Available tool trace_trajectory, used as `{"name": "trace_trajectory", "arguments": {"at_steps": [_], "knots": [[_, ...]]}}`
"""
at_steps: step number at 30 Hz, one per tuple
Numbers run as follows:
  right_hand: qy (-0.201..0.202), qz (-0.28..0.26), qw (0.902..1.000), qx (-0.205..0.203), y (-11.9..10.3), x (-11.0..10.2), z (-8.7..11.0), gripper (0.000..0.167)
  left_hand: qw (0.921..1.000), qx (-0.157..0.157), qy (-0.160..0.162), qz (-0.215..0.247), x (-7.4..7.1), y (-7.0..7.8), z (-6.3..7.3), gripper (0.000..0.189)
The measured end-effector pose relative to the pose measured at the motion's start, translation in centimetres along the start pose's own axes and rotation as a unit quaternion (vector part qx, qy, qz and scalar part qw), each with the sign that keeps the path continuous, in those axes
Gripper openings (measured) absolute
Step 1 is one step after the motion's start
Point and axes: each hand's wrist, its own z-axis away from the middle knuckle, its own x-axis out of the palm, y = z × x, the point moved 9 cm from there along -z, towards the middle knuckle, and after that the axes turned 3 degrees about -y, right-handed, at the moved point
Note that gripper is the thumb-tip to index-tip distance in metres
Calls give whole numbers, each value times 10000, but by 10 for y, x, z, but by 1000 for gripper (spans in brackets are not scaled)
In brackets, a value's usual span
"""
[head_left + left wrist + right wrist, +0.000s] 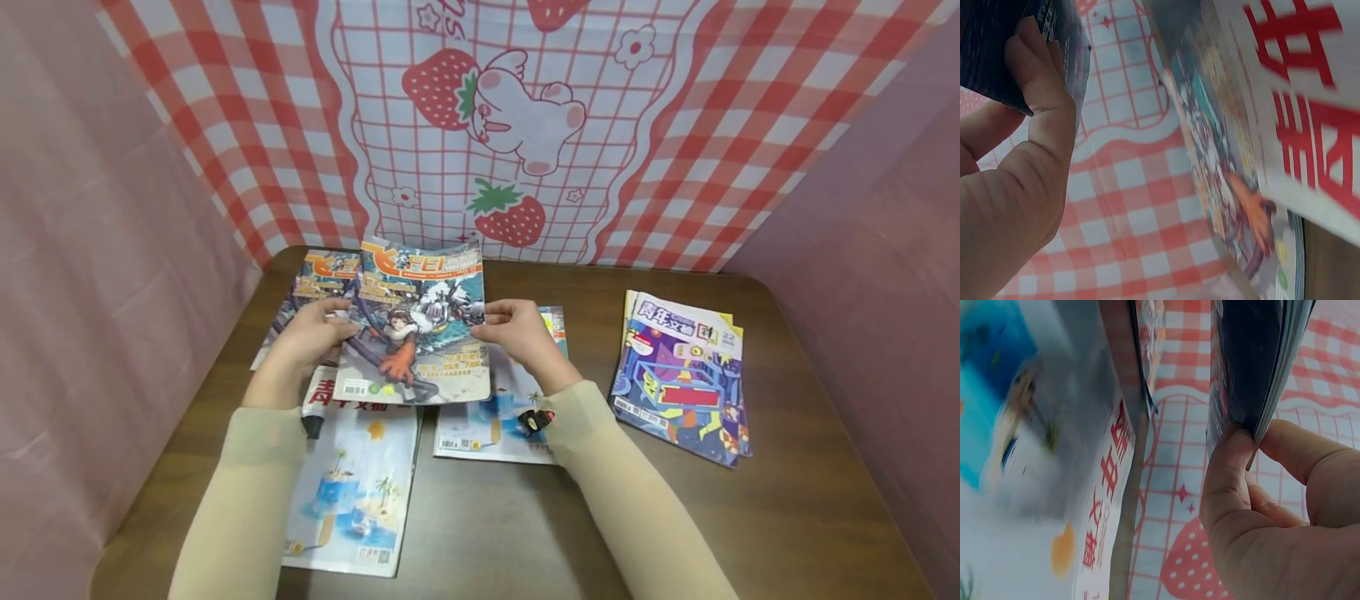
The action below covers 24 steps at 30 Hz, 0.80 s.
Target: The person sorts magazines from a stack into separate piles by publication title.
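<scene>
Both hands hold a comic-style magazine (pixel 427 300) with an orange title and a figure in an orange glove, raised above the table. My left hand (pixel 307 337) pinches its left edge, and my right hand (pixel 525 333) pinches its right edge between thumb and fingers. In the left wrist view, the left hand (pixel 1029 150) grips the dark underside (pixel 991 50). The right wrist view shows the right hand (pixel 1266 506) pinching the page edges of the magazine (pixel 1250 362). A magazine with the same cover (pixel 315 287) lies behind the left hand.
A white magazine (pixel 352 492) with red characters lies at front left. Another white magazine (pixel 487 429) lies under the right forearm, partly covered. A small stack of purple magazines (pixel 675 375) sits on the right of the wooden table (pixel 480 517). A checked strawberry cloth (pixel 465 150) hangs behind.
</scene>
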Motion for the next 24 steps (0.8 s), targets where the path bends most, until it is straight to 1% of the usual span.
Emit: {"name": "trace_trajectory", "arguments": {"at_steps": [4,7,10,12,15,19,24], "knots": [[5,22,10000,18,-4,11,-4,51,9998,-39,62,-198,-11,-1,2,63],[28,14,10000,-34,-7,19,-8,49,9989,-22,148,-438,-19,-1,2,63],[63,26,9999,-118,-11,27,-12,48,9982,-51,197,-569,-26,-3,2,64],[77,45,9999,-126,-12,33,-14,48,9978,-120,237,-609,-29,-6,1,64],[78,91,9999,-100,-12,41,-18,47,9968,-304,357,-641,-37,-12,-1,62],[90,160,9998,-91,-14,49,-23,47,9950,-433,512,-743,-45,-16,-5,57],[107,256,9995,-116,-16,57,-32,45,9952,-406,548,-707,-53,-17,-10,55]]}}
